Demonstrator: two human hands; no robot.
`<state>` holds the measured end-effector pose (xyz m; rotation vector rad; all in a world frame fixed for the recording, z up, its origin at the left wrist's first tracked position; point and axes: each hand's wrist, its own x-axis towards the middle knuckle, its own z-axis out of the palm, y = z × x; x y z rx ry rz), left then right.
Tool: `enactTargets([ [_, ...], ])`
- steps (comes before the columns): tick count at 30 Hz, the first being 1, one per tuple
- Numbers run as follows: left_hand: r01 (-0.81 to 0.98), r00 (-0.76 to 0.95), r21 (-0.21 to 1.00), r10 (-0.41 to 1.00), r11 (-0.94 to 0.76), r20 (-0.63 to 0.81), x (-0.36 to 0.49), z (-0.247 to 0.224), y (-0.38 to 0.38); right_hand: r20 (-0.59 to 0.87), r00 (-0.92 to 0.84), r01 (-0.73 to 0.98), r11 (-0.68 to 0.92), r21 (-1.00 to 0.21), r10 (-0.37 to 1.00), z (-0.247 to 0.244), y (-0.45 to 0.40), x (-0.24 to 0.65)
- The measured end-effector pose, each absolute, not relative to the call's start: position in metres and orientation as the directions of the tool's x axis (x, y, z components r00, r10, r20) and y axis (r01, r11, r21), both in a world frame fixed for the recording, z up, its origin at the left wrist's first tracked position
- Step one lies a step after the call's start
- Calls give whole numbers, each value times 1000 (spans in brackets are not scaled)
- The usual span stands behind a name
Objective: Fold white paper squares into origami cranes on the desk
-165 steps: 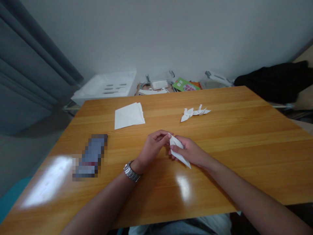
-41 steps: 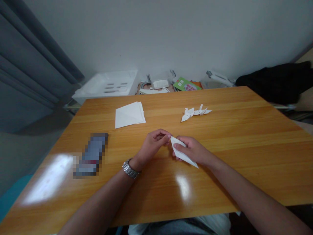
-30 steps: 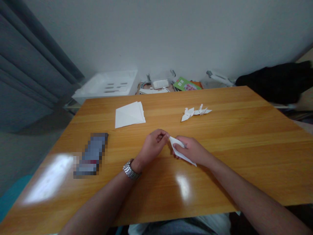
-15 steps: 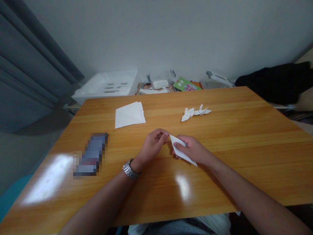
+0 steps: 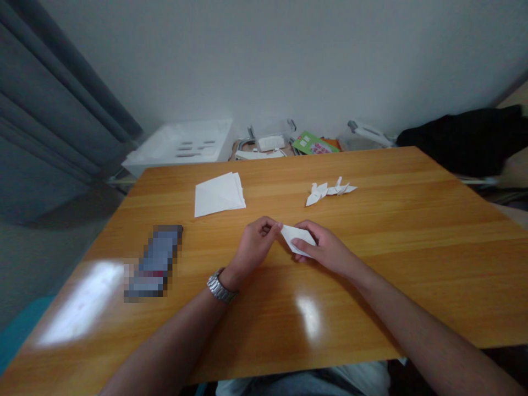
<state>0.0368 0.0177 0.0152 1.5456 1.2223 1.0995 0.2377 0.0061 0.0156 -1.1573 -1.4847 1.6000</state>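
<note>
A small folded piece of white paper (image 5: 293,235) is held just above the table, between both hands. My right hand (image 5: 324,246) grips it, thumb on top and fingers beneath. At its left corner my left hand (image 5: 258,240) pinches the tip between thumb and index finger; the other fingers are curled. Beyond the hands, two folded white paper birds (image 5: 330,190) sit close together on the table. To the left of them lies a small stack of white paper sheets (image 5: 218,195).
A phone (image 5: 154,261), blurred by pixels, lies on the left of the wooden table (image 5: 256,324). Behind the table are a white tray (image 5: 181,143), a green booklet (image 5: 311,143) and assorted items. A black cloth (image 5: 462,140) rests at the back right.
The folded paper has turned in my hands, and its long lower point no longer shows below my right thumb. My left fingers have shifted slightly left and stay at its tip.
</note>
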Motion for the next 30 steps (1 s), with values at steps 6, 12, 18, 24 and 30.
enactTargets([
  [6, 225, 100, 963, 987, -148, 128, 37, 10, 20, -138, -350, 131, -98, -987, 926, 12, 10, 241],
  [12, 265, 240, 947, 963, -182, 118, 34, 2, 21, -69, -353, 346, 62, -936, 933, 14, 12, 245],
  [18, 247, 270, 963, 962, -105, 36, 35, 5, 19, -17, -324, 363, 107, -926, 946, 14, 13, 245],
  [24, 168, 105, 984, 994, -55, 38, 35, 10, 22, -52, -253, 126, -21, -992, 966, 11, 16, 245],
  [30, 132, 144, 989, 988, -67, 48, 35, 3, 23, -46, -166, 130, -24, -991, 985, 14, 18, 248],
])
